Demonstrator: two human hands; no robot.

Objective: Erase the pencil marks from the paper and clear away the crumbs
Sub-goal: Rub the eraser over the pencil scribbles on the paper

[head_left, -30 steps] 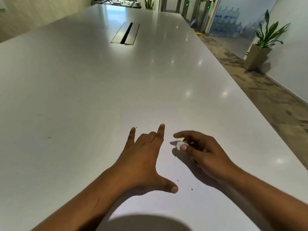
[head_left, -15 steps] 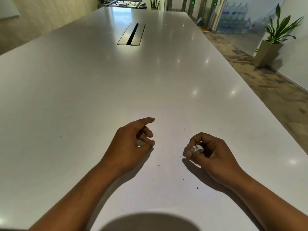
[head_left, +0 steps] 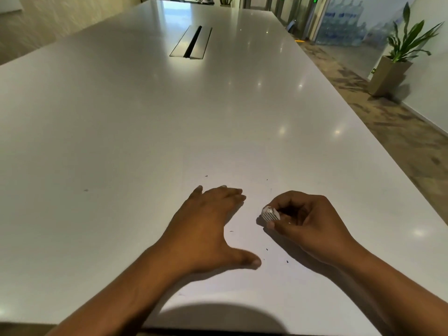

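Striped eraser (head_left: 271,213) in right hand (head_left: 309,223)

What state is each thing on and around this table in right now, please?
left hand, palm down, fingers straight, over the paper.
right hand, curled round the eraser.
eraser, pinched at the fingertips, close to the paper.
crumbs, dark specks scattered loose around both hands.
paper, lying flat; no pencil marks visible.
cable hatch, closed flaps, dark slot between.
potted plant, upright on the floor.

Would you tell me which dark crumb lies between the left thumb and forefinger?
The sliver inside the left hand's open span; others lie beyond its fingertips or past its thumb.
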